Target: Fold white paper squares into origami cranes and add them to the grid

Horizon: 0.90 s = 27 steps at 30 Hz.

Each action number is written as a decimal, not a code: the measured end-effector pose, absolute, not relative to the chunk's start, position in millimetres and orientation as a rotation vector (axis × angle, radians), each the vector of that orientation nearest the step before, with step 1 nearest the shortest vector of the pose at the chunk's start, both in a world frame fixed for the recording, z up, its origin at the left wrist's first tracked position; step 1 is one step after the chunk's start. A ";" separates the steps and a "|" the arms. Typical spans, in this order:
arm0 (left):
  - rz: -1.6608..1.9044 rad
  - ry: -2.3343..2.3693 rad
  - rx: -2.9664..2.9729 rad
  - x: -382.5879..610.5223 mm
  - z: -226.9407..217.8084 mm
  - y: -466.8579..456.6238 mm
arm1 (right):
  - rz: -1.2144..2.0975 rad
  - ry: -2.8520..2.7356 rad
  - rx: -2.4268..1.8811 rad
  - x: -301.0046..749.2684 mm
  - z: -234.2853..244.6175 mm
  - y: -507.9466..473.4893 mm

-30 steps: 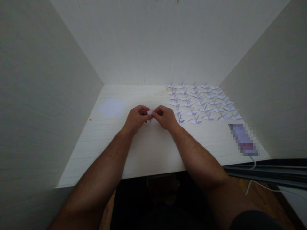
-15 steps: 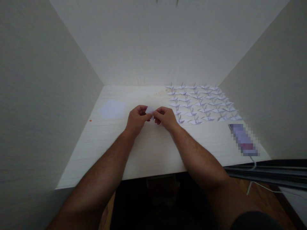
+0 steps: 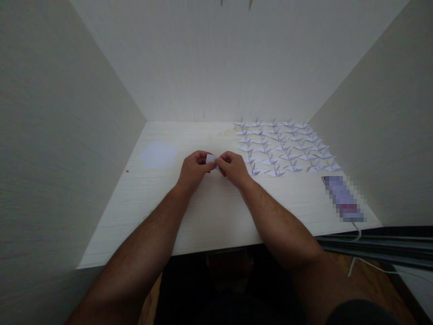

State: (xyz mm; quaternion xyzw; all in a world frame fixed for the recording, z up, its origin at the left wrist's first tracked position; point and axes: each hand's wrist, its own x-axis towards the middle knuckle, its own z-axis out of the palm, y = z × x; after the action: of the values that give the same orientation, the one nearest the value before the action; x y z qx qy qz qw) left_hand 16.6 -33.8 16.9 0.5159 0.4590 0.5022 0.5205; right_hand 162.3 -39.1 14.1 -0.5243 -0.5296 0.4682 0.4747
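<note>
A small folded piece of white paper (image 3: 211, 158) is pinched between my two hands over the middle of the table. My left hand (image 3: 196, 168) grips its left part, thumb in front and fingers behind. On the other side, my right hand (image 3: 233, 166) pinches its right edge between thumb and fingertips. The lower part of the paper is hidden by the fingers. Just right of my right hand stand several white folded paper cranes (image 3: 283, 147), set out in rows.
White paper sheets (image 3: 157, 153) lie on the left of the white table (image 3: 216, 221). A phone with a blurred-out screen (image 3: 343, 196) rests near the right edge, its white cable (image 3: 358, 232) hanging down. Walls close in the table at left, back and right. A tiny orange bit (image 3: 127, 171) lies far left.
The paper between my fingers has turned slightly and now shows a flatter, squarer face. Both hands stay almost in the same place, with small finger shifts.
</note>
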 end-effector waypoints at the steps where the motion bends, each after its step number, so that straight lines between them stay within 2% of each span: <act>1: 1.205 1.103 1.232 16.6 17.2 -33.7 | 1.143 -1.302 -1.288 162.4 13.7 -38.9; 15: 1.247 1.121 1.174 17.2 17.1 -33.1 | 1.107 -1.345 -1.280 164.2 13.4 -38.2; 23: 1.349 1.176 1.123 14.6 12.0 -26.8 | 1.321 -1.275 -1.176 163.4 10.7 -38.6; 27: 1.348 1.184 1.099 14.9 12.6 -27.1 | 1.320 -1.282 -1.169 164.0 10.1 -38.3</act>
State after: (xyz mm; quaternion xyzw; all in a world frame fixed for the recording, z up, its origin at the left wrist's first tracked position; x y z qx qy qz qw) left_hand 14.9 -27.1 12.6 0.4537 0.4887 0.5563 0.4958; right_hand 164.0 -38.3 10.1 -0.4755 -0.5213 0.5368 0.4625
